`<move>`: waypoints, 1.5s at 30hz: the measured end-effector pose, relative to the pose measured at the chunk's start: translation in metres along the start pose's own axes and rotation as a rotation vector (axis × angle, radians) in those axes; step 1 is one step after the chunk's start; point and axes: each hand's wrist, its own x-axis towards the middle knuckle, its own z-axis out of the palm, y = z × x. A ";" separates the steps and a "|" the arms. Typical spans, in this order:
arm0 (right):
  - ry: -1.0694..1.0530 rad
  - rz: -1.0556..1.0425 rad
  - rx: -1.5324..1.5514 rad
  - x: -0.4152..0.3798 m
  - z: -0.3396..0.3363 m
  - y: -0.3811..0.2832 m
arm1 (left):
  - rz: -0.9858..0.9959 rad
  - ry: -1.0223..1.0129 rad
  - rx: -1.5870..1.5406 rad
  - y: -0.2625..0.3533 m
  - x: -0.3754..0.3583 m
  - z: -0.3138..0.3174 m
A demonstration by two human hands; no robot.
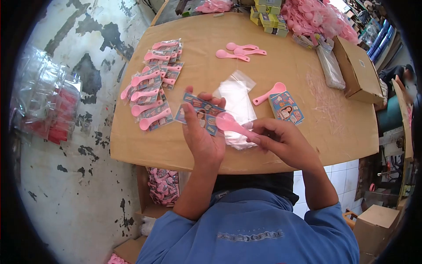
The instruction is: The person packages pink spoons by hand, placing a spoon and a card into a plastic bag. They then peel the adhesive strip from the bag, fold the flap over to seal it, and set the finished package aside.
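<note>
My left hand (203, 143), palm up, holds a blue printed card (200, 114) between thumb and fingers. A clear plastic edge shows along the card's left side. In my right hand (285, 141) is the handle of a pink measuring spoon (233, 126), whose bowl overlaps the card's right end. Below both hands lies a stack of clear plastic bags (237, 94). To the right, another pink spoon (270, 93) rests beside a stack of printed cards (286, 108). Several bagged spoons with cards (151, 119) are piled at the left.
Three loose pink spoons (240, 51) lie farther back on the brown-covered table (193, 53). At the back right are card bundles (269, 17), a heap of pink spoons (314, 17) and a cardboard box (358, 72). A box of pink pieces (163, 187) stands below the front edge.
</note>
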 end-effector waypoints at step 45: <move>0.422 -0.719 -0.827 0.015 -0.009 0.002 | -0.693 -0.171 -0.152 -0.003 -0.006 0.017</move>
